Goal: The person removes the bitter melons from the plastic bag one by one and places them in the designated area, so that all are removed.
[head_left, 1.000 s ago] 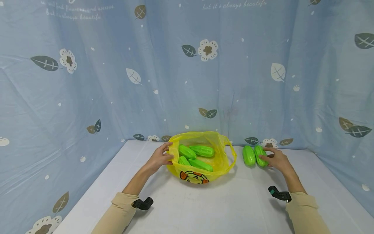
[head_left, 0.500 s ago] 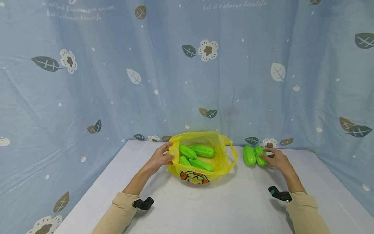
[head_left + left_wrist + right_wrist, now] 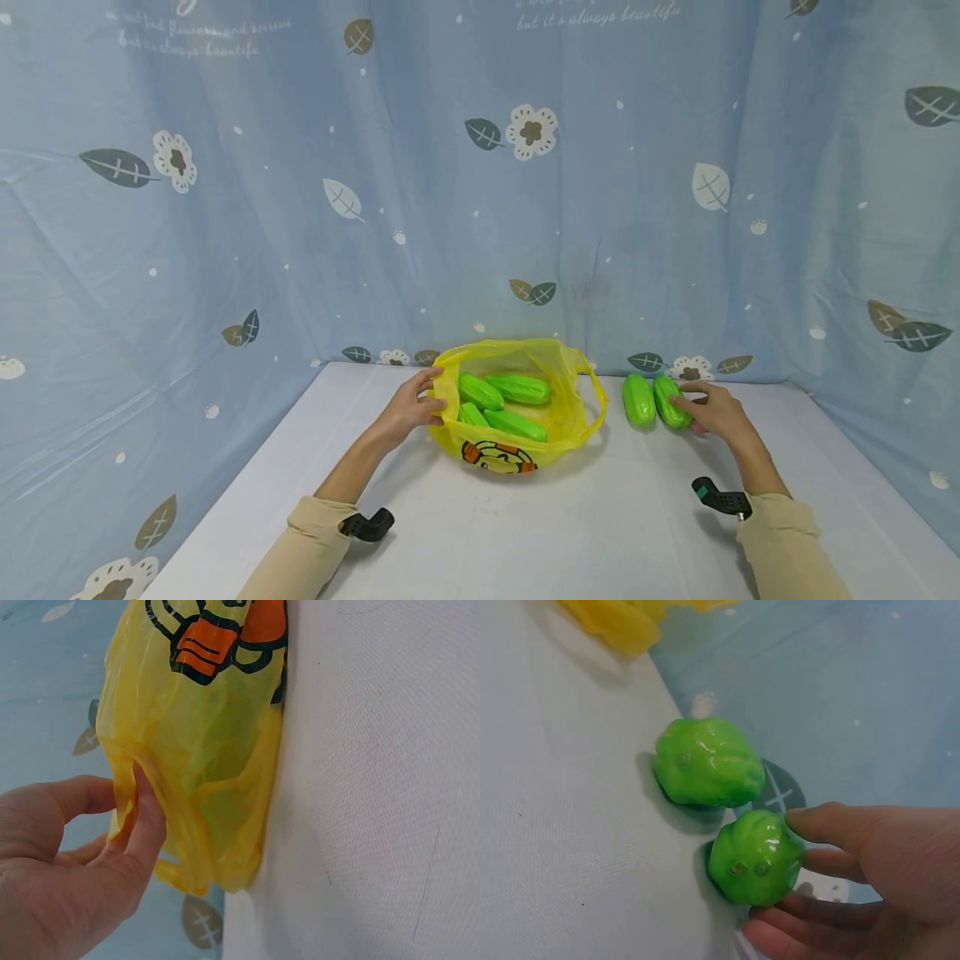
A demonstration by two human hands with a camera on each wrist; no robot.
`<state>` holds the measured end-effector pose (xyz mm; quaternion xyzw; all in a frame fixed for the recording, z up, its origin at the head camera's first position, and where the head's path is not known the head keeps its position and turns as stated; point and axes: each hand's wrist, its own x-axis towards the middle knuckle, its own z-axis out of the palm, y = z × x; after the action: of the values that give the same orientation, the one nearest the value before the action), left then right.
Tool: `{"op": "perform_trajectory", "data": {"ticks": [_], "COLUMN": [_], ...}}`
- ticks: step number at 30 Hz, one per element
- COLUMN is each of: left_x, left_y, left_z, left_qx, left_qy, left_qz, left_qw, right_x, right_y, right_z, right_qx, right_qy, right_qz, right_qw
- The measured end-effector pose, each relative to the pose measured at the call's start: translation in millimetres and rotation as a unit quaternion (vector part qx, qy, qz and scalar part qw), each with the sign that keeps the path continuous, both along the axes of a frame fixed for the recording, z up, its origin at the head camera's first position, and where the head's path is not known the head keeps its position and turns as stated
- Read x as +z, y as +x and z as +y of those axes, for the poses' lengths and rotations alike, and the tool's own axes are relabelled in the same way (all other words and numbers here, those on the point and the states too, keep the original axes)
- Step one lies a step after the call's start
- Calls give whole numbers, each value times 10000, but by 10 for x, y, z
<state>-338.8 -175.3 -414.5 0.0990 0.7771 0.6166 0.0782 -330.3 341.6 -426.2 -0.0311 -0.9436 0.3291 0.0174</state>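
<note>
A yellow plastic bag (image 3: 570,429) stands with its mouth open, and several green cucumbers (image 3: 517,387) lie inside it. My left hand (image 3: 405,408) pinches the left edge of the bag; in the left wrist view the thumb and fingers have the thin plastic (image 3: 150,772) between them. Right of the bag, two more cucumbers lie side by side on the table. The nearer one to the bag is the left cucumber (image 3: 639,400). My right hand (image 3: 718,410) holds the right cucumber (image 3: 754,859), thumb on one side and fingers round the other.
A white-covered table (image 3: 540,533) bears everything. Directly behind it hangs a blue curtain (image 3: 600,208) with leaves and flowers, which also closes in both sides. A looped bag handle (image 3: 598,400) sticks out toward the two loose cucumbers.
The right hand and the cucumber it holds have shifted very slightly to the right, away from the other cucumber. The left hand and the bag look unchanged.
</note>
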Motion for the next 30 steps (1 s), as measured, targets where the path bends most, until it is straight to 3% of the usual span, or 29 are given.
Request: {"op": "perform_trajectory", "data": {"ticks": [8,16,30], "left_x": [-15,-18,-11], "left_y": [11,10,0], "left_z": [18,17,7], "left_qx": [188,166,87], "left_qy": [45,21,71], "left_qz": [-115,-44,-25], "left_qw": [9997,9999,9999], "right_x": [-63,-62,174], "right_y": [-18,-21,65], "right_z": [7,3,-46], "right_qx": [20,98,205], "right_qy": [-64,-119,2], "right_qz": [-60,-167,66], "right_qw": [10000,9997,9998]}}
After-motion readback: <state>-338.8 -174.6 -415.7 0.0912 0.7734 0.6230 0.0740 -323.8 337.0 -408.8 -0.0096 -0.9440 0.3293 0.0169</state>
